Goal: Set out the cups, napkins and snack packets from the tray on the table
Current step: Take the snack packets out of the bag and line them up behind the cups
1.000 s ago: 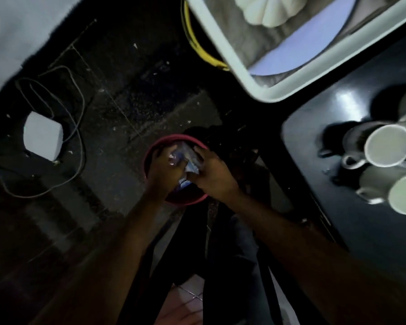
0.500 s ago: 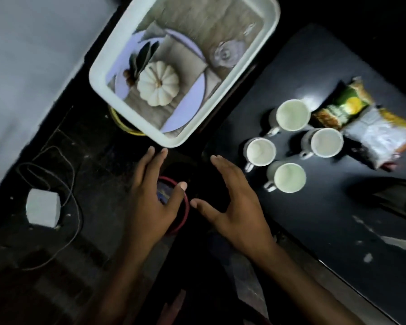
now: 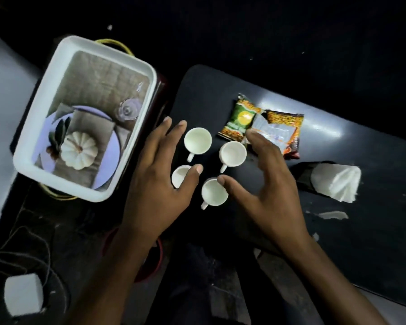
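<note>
Several white cups stand in a cluster on the dark table [image 3: 373,242]: a far left cup [image 3: 197,140], a far right cup [image 3: 233,153], a near right cup [image 3: 214,193] and a near left cup [image 3: 180,178] half hidden by my thumb. My left hand [image 3: 161,174] hovers open over the left cups. My right hand [image 3: 265,184] is spread open over the right ones, fingertips near the packets. A green snack packet [image 3: 240,118] and an orange snack packet [image 3: 283,130] lie behind the cups. A stack of white napkins [image 3: 335,182] sits at the right. The white tray [image 3: 33,165] rests at the left.
The tray's bottom shows a printed picture of a pumpkin on a plate. A red bowl [image 3: 158,256] sits on the floor below my left wrist. A white block [image 3: 22,294] and loose cables lie on the floor at the lower left. Paper scraps [image 3: 333,215] lie near the napkins.
Both hands left the packet in the red bowl on the floor, opened, and rose over the cups on the table. The view swung from the floor up to the table.
</note>
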